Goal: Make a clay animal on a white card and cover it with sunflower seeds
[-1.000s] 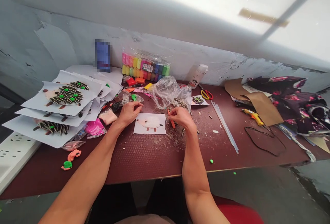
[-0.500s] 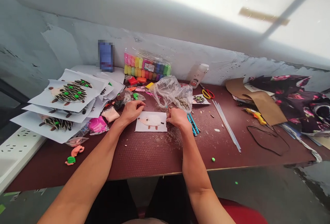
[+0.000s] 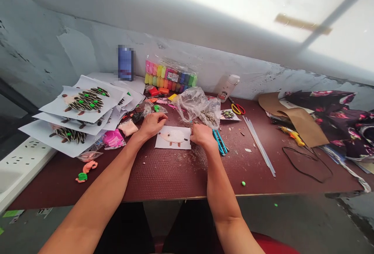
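Note:
A small white card (image 3: 160, 143) with a pale hedgehog-shaped clay body (image 3: 175, 134), brown feet and a dark tail piece lies flat between my hands. At its upper left corner is my left hand (image 3: 153, 124), fingers curled together; anything between the fingertips is hidden. My right hand (image 3: 202, 134) is closed at the card's right edge, its fingertips mostly out of sight. Just beyond it lies a clear plastic bag (image 3: 189, 104) with striped sunflower seeds (image 3: 209, 118). A blue cutter (image 3: 219, 143) rests beside my right wrist.
Finished hedgehog cards (image 3: 84, 102) are stacked at left, near bagged pink clay (image 3: 113, 140) and a power strip (image 3: 27, 154). Behind stand a multicoloured clay pack (image 3: 171, 75) and a white bottle (image 3: 229, 87). Scissors (image 3: 238, 108), glue sticks (image 3: 260, 147) and a glue gun (image 3: 293, 135) lie rightward.
The whole view has shifted slightly, so things appear a little further right. Both hands keep nearly the same places beside the card.

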The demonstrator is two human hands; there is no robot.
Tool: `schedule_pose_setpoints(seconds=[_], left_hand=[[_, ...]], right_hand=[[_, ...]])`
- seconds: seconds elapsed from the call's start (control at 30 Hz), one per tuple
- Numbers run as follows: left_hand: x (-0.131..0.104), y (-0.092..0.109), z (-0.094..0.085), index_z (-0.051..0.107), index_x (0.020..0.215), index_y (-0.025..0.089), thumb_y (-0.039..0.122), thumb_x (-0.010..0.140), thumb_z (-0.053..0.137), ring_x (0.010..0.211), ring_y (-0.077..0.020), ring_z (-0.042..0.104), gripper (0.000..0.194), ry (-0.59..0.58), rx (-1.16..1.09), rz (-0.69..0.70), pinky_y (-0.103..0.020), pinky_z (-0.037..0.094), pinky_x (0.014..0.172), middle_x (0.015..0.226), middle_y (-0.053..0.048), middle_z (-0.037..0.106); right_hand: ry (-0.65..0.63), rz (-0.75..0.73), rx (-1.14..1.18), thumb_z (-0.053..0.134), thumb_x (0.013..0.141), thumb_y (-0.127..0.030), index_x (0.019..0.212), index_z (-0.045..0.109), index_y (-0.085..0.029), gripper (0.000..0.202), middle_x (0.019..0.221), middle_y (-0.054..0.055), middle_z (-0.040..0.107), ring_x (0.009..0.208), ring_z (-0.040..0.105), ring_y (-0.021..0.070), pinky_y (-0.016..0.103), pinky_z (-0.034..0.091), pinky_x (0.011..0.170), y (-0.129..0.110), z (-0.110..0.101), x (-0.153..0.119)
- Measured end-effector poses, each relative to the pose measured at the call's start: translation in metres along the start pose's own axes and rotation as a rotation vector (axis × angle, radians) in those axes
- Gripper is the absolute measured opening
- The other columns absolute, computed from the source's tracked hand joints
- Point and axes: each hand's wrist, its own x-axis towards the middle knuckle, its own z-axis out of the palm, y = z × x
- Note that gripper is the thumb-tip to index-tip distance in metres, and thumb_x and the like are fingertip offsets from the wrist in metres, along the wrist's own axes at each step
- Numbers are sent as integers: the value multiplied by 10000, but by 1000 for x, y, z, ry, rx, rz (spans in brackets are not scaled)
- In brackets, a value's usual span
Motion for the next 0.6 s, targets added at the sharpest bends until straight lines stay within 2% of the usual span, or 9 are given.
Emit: schedule_pose_setpoints(seconds=[0.1, 0.2, 0.27, 0.37, 0.43, 0.5, 0.6], left_hand=[[1, 0, -1, 787, 881, 201, 271, 781, 566, 786, -228, 677, 252, 39, -60, 12, -356, 540, 815, 922, -62, 786], [1, 3, -3, 773, 876, 180, 322, 783, 604, 793, -218, 679, 240, 62, -231, 6, -345, 539, 796, 917, -72, 785], [-1, 10, -4, 762, 900, 155, 389, 784, 637, 807, -215, 685, 289, 7, -403, 0, -341, 537, 785, 904, -85, 781], [-7, 24, -6, 740, 1001, 140, 461, 756, 713, 832, -208, 697, 405, -202, -638, 8, -335, 542, 766, 941, -102, 780], [-12, 33, -6, 710, 1062, 146, 442, 700, 784, 859, -205, 709, 473, -317, -759, 13, -329, 552, 760, 1002, -107, 777], [-15, 40, -7, 697, 993, 147, 424, 669, 818, 818, -192, 707, 443, -351, -770, -2, -301, 548, 702, 946, -94, 773], [-16, 43, -10, 686, 855, 147, 430, 696, 793, 700, -163, 676, 343, -332, -679, -26, -246, 496, 575, 815, -67, 755]], right_hand=[[76, -39, 107, 591, 813, -114, 925, 777, -173, 224, 956, 142, 774, 915, 706, 250, 290, 449, 741, 6, -2, 0], [171, -149, 397, 591, 819, -157, 799, 721, -180, 134, 789, 53, 729, 756, 633, 167, 254, 394, 674, 13, -1, 5], [222, -226, 667, 599, 821, -211, 763, 667, -175, 97, 729, 13, 674, 683, 571, 132, 243, 379, 647, 14, 2, 12], [208, -303, 1027, 608, 790, -274, 763, 612, -181, 97, 676, -28, 597, 603, 496, 105, 230, 361, 583, 7, 12, 22], [201, -342, 1175, 629, 767, -320, 768, 598, -186, 138, 659, -42, 569, 573, 470, 96, 224, 348, 548, -1, 17, 27], [180, -396, 1271, 641, 756, -354, 765, 589, -189, 174, 654, -44, 570, 574, 482, 93, 218, 367, 548, -10, 21, 28], [173, -428, 1338, 652, 750, -379, 751, 573, -195, 199, 650, -46, 576, 561, 493, 86, 212, 387, 544, -18, 22, 25]])
